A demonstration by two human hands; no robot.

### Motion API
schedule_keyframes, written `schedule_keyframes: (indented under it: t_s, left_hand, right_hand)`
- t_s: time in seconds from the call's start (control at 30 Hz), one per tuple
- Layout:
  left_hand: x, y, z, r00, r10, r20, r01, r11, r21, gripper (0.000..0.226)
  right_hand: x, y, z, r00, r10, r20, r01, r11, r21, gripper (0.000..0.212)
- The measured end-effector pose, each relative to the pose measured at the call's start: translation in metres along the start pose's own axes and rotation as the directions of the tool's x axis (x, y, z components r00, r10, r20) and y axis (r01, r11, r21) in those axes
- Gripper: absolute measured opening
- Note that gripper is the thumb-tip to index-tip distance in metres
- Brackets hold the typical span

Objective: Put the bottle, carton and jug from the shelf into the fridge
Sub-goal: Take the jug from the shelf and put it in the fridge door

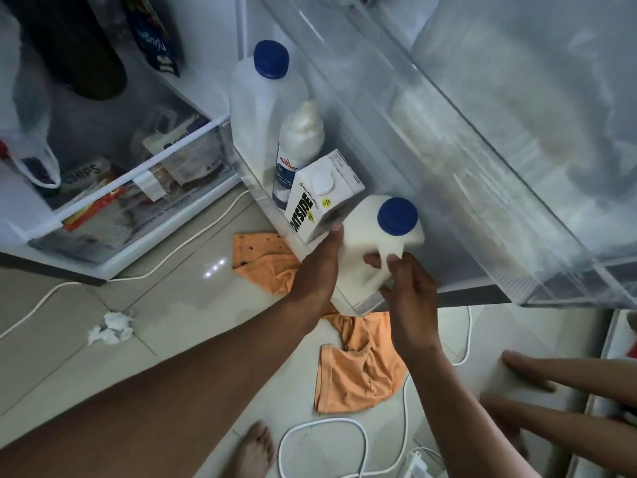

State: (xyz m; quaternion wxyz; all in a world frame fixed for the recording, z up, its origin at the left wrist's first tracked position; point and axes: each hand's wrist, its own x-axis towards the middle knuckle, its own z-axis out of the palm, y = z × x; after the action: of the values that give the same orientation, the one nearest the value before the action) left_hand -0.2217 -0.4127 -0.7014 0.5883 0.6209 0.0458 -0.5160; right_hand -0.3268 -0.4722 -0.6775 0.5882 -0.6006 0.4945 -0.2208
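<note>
A white milk jug [362,236] with a blue cap stands at the near end of the fridge door's bottom bin [365,301]. My right hand [408,288] grips its handle. My left hand [319,267] rests against the jug's left side, its thumb touching the white "OATSIDE" carton [320,198] just behind. Further back in the same bin stand a white Anchor bottle [296,146] and a second, larger blue-capped jug [256,108].
The fridge's open interior [113,188] with a clear drawer of packets is at left. An orange cloth [358,367], white cables [320,429] and crumpled tissue [110,327] lie on the tiled floor. My bare foot [253,450] is below; legs [558,391] show at right.
</note>
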Motion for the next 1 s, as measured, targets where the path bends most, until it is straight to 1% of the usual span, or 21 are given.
schedule_keyframes:
  t_s: [0.07,0.17,0.27,0.33,0.37,0.4,0.5,0.63,0.73,0.77,0.83,0.87,0.93,1.0]
  left_hand:
    - [0.001,0.000,-0.004,1.000,0.009,-0.001,-0.009,1.000,-0.021,0.029]
    - [0.002,0.002,-0.008,1.000,-0.027,0.005,0.027,0.998,-0.050,0.032]
    - [0.002,0.004,-0.013,0.998,-0.061,-0.009,0.061,0.998,-0.022,0.030]
    - [0.001,0.005,-0.014,0.997,-0.078,-0.013,0.078,0.997,-0.002,0.037]
    - [-0.001,0.006,-0.015,0.996,-0.093,-0.011,0.093,0.996,0.002,0.047]
    - [-0.003,0.007,-0.017,0.994,-0.106,-0.006,0.106,0.994,-0.001,0.052]
    - [-0.011,0.012,-0.023,0.994,-0.105,0.027,0.105,0.994,-0.023,0.047]
    - [-0.029,0.028,-0.036,0.996,-0.084,0.027,0.085,0.996,-0.028,0.054]
    - [-0.051,0.041,-0.049,0.996,-0.085,-0.019,0.084,0.995,-0.060,0.052]
    - [-0.064,0.046,-0.053,0.996,-0.089,-0.021,0.087,0.994,-0.058,0.050]
    - [-0.087,0.051,-0.058,0.995,-0.097,-0.013,0.096,0.995,-0.037,0.048]
    - [-0.103,0.056,-0.061,0.995,-0.102,-0.007,0.102,0.995,-0.024,0.049]
    - [-0.132,0.072,-0.067,0.995,-0.099,0.008,0.099,0.995,-0.012,0.053]
    - [-0.154,0.093,-0.071,0.998,-0.067,0.018,0.067,0.998,0.012,0.054]
  right_hand:
    - [-0.002,0.001,0.004,1.000,-0.004,0.014,0.003,1.000,0.019,0.026]
    - [-0.004,0.001,0.008,1.000,0.004,-0.004,-0.004,1.000,0.029,0.024]
    - [-0.008,0.000,0.009,0.999,0.022,-0.030,-0.021,0.999,0.028,0.026]
    - [-0.011,0.002,0.007,0.998,0.045,-0.047,-0.044,0.999,0.031,0.031]
    - [-0.014,0.004,0.007,0.997,0.060,-0.053,-0.058,0.998,0.040,0.035]
    - [-0.015,0.004,0.006,0.996,0.074,-0.054,-0.072,0.996,0.046,0.037]
    - [-0.017,0.000,0.008,0.994,0.093,-0.061,-0.091,0.995,0.027,0.042]
    - [-0.033,-0.012,0.009,0.988,0.136,-0.076,-0.137,0.990,-0.008,0.030]
    - [-0.059,-0.022,0.007,0.983,0.174,-0.066,-0.176,0.984,-0.033,0.019]
    - [-0.071,-0.028,0.007,0.979,0.195,-0.054,-0.197,0.979,-0.048,0.018]
    - [-0.092,-0.039,0.007,0.974,0.228,-0.012,-0.227,0.964,-0.136,0.037]
    - [-0.104,-0.052,0.008,0.971,0.239,0.005,-0.235,0.958,-0.163,0.043]
    - [-0.123,-0.082,0.012,0.973,0.231,0.024,-0.224,0.961,-0.161,0.044]
    - [-0.134,-0.111,0.016,0.980,0.195,0.031,-0.187,0.969,-0.162,0.044]
